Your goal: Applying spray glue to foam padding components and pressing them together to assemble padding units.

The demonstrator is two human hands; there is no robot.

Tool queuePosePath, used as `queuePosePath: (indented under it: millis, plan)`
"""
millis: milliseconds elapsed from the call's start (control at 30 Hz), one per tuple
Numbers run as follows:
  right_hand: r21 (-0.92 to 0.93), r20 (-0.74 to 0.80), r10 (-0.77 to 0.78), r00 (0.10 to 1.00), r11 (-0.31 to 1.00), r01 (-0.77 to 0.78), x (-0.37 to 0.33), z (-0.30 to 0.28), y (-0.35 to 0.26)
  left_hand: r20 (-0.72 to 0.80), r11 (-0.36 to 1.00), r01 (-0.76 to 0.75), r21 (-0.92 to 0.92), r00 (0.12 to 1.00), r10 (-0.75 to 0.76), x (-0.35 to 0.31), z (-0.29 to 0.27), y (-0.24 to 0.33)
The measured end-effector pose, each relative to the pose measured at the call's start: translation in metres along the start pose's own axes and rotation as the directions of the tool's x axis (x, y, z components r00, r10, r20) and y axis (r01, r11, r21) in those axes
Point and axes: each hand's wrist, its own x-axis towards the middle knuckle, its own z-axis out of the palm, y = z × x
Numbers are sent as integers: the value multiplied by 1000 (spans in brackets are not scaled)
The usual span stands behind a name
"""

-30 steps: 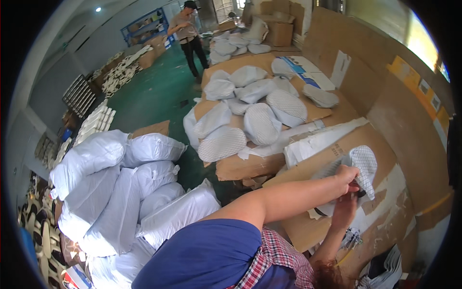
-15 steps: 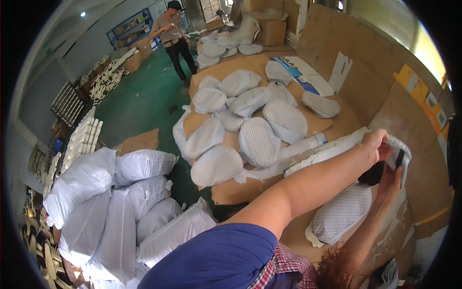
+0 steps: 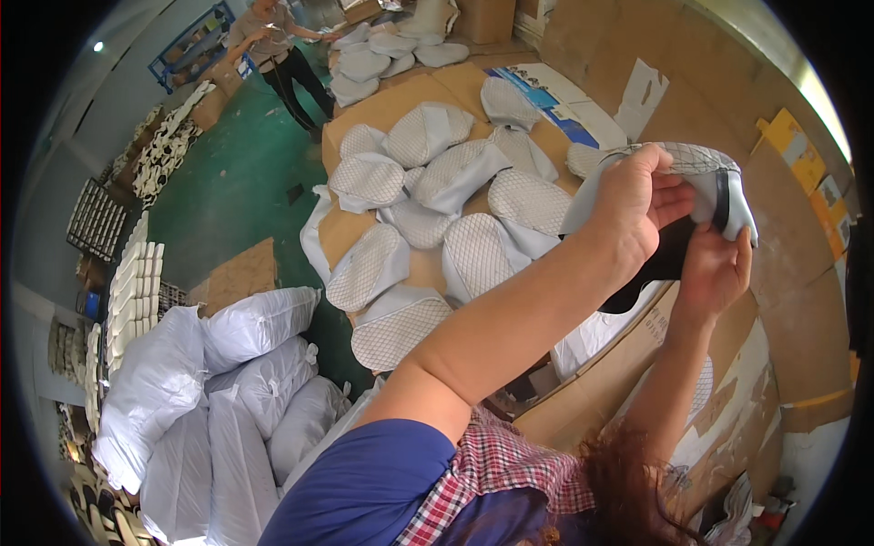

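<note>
In front of me at the right, a grey oval quilted cover is held up in both hands. It has a smooth pale side, a black strip near its far end and a black underside. My left hand is closed over its near part, thumb on the quilted top. Below the black strip, my right hand grips the lower edge at the far end. Several similar quilted covers lie in a loose heap on cardboard to the left of my hands. Another lies partly hidden behind my right forearm.
White stuffed sacks are piled at the lower left. Tall cardboard panels wall in the right side. A co-worker stands at the far left on the green floor, near a second heap of covers.
Both hands have lifted the quilted cover up and toward the left, turning it so more of its length and black underside shows. My view has shifted, and the co-worker's arm now reaches toward the far heap.
</note>
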Motion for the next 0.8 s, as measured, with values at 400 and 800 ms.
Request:
queuePosePath:
  millis: [400, 800]
  plan:
    - [-417, -116, 144, 983, 891, -180, 1, -5, 58, -94, 998, 58, 1, 994, -58, -5, -88, 102]
    - [-368, -392, -49, 919, 924, -107, 12, -126, -20, -473, 772, -636, -21, 686, 552, 55, -203, 378]
